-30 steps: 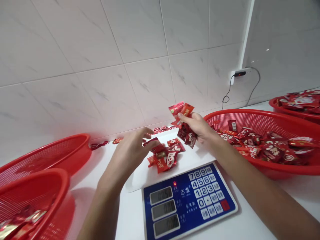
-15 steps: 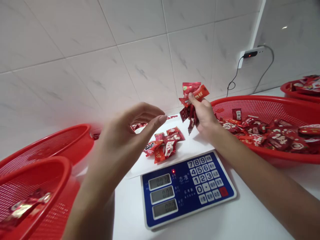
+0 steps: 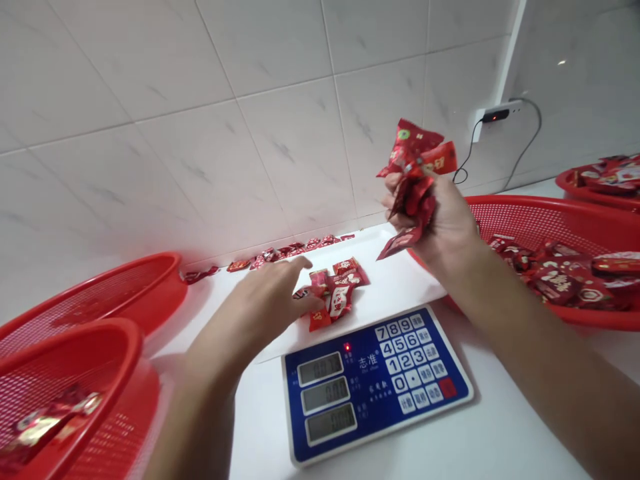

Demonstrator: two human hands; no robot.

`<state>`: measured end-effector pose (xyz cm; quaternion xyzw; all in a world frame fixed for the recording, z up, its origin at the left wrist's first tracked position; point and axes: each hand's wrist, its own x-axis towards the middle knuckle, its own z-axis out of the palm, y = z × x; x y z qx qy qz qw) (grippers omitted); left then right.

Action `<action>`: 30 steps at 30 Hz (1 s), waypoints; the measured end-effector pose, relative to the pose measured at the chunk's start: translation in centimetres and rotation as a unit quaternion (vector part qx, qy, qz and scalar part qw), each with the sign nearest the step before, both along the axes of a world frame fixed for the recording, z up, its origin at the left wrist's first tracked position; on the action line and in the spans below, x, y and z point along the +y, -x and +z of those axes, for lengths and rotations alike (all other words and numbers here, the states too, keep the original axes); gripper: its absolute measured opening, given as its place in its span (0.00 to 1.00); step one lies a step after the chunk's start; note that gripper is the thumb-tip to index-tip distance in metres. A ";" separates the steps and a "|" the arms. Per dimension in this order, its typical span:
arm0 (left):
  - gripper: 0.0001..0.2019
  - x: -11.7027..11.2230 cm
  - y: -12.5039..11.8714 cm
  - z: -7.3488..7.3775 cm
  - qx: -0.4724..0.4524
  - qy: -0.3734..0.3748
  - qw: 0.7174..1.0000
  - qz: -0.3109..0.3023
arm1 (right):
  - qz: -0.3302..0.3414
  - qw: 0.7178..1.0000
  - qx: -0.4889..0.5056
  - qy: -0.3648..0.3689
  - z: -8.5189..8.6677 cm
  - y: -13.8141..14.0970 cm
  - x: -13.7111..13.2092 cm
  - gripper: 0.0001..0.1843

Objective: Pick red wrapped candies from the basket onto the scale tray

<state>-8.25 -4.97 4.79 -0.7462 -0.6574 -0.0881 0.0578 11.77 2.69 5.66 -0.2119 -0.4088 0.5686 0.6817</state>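
Observation:
Several red-wrapped candies lie in a small pile on the white pan of a digital scale with a blue front panel. My left hand is at the left side of this pile, thumb and fingers apart, nothing held between them; whether it touches a candy I cannot tell. Raised above the pan's right side, my right hand is closed around a bunch of wrapped candies. Their wrappers stick out above and below the fingers.
At right stands a large red basket of candies, another basket behind it. Two red baskets stand at left. A row of candies lies along the tiled wall. A power strip with cables hangs at right.
My left hand has lowered toward the pile on the pan. My right hand has turned and moved up and to the right, still holding its bunch of candies.

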 end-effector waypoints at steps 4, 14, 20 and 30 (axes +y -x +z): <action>0.11 0.8 1.3 -0.4 0.005 0.062 0.998 -0.006 | 0.040 0.997 0.065 0.013 2.1 -2.2 -1.4 0.13; 0.11 1.7 -8.8 4.5 -0.455 -0.173 0.863 -0.134 | 0.038 0.972 0.229 -0.029 4.8 -8.4 -3.1 0.23; 0.20 7.0 -13.7 5.0 -0.316 -0.038 0.931 -0.178 | 0.022 0.945 0.319 -0.064 4.5 -13.9 -1.2 0.28; 0.23 -0.2 -5.4 3.0 -0.270 -0.096 0.954 -0.086 | -0.045 0.958 0.283 -0.018 4.5 -12.6 -1.7 0.32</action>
